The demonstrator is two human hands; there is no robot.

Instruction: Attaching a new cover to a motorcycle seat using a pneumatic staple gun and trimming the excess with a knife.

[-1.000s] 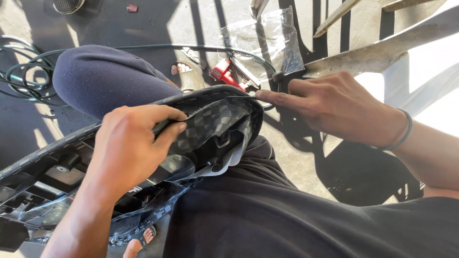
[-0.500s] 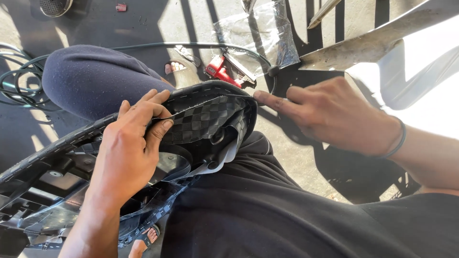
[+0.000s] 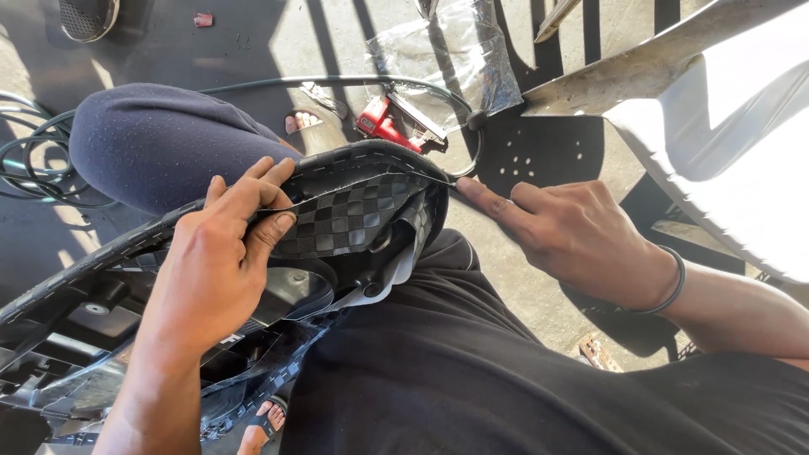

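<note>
Left hand point(image 3: 221, 261) lies palm-down on the seat cover point(image 3: 354, 215), fingers bent and thumb pressed against the checkered black material, pinning it to the seat base point(image 3: 93, 324). Right hand point(image 3: 573, 236) rests at the rounded end of the same cover, index finger extended and touching the stitched edge, the other fingers curled loosely; it grips nothing. I hold the seat base across my lap, its underside of black plastic ribs facing up on the left. The cover wraps over the curved end, just beside my raised knee point(image 3: 160, 143) in dark blue cloth. On the concrete floor point(image 3: 253, 42) beyond lie a red tool point(image 3: 383, 126), a clear plastic bag point(image 3: 447, 59) and a coiled green hose point(image 3: 34, 160). A white plastic chair point(image 3: 742, 126) stands at my right.
</note>
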